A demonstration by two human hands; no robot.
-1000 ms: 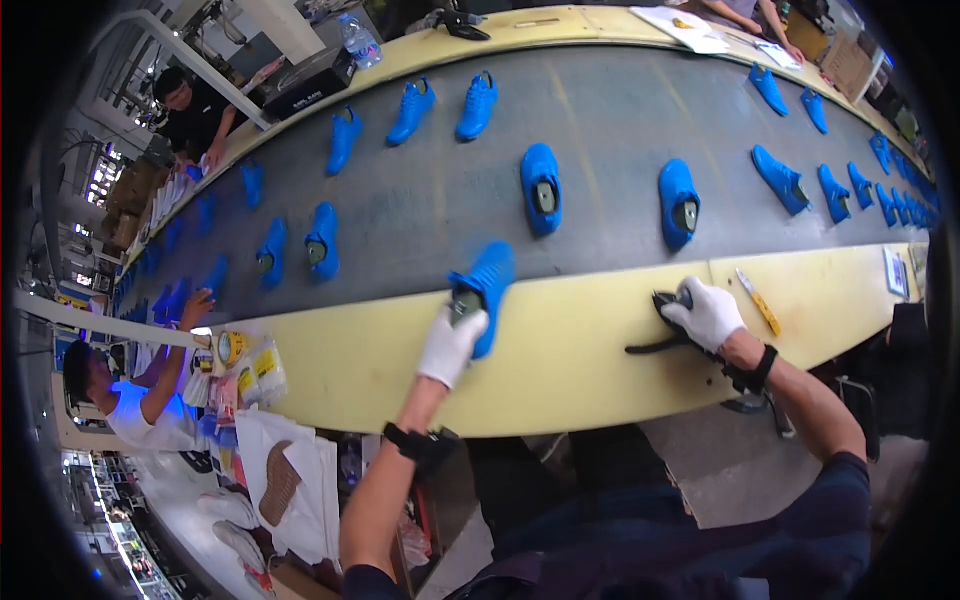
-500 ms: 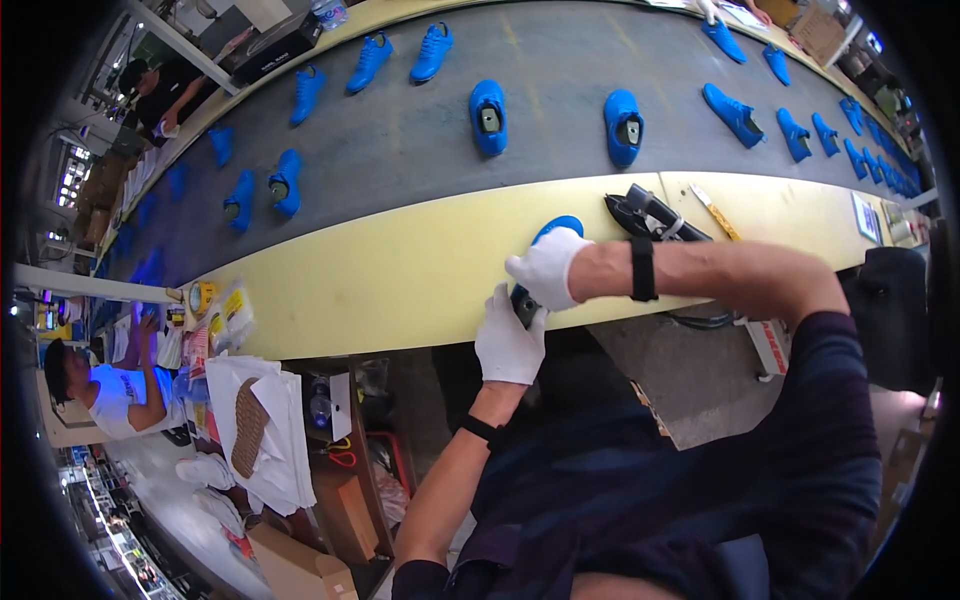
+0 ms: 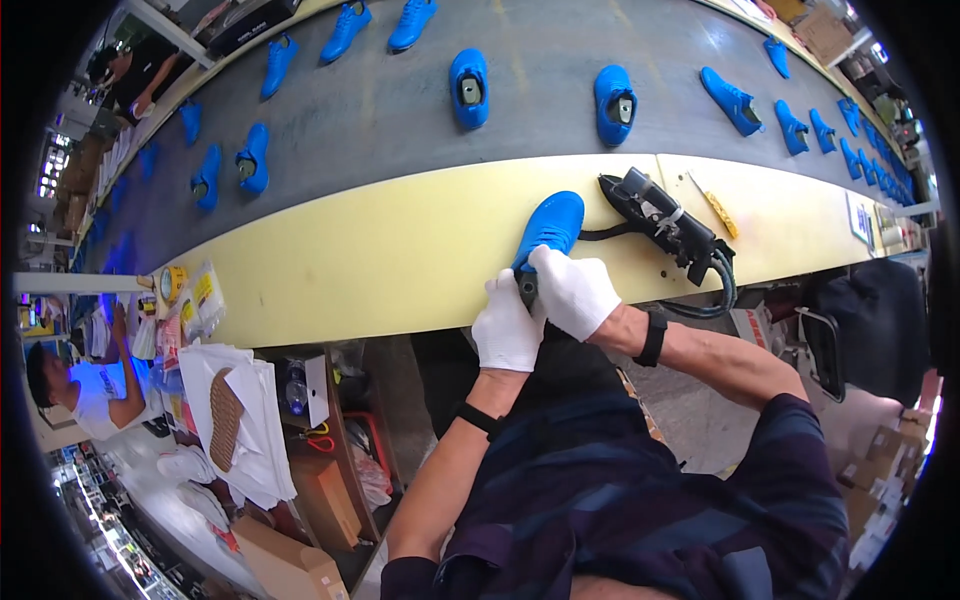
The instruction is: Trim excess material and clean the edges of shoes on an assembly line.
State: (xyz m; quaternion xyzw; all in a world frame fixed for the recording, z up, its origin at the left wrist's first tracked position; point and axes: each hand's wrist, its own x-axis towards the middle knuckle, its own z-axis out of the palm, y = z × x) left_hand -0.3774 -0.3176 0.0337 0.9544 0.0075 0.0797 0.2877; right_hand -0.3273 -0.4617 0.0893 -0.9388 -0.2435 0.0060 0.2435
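A blue lace-up shoe (image 3: 555,222) rests on the cream ledge, toe pointing away from me, with a dark green shoe last (image 3: 528,286) showing in its opening. My left hand (image 3: 507,325), in a white glove, is closed around the heel end. White-gloved too, my right hand (image 3: 578,293) pinches the shoe at the laces and tongue; its fingertips are partly hidden. Just right of the shoe lies a black hand-held tool (image 3: 665,220) with a hose. Beyond that is a yellow-handled knife (image 3: 722,215).
Several blue shoes, among them one (image 3: 616,105), stand on the grey conveyor belt (image 3: 540,90) beyond the ledge (image 3: 380,240). Yellow tape (image 3: 173,283) and plastic bags sit at left. Below are white sheets with a brown sole (image 3: 224,420). A black chair (image 3: 870,320) stands right. Co-workers are at left.
My right hand has swung back toward me, uncovering the shoe's upper and the black tool. It now pinches the lace area. My left hand stays at the heel.
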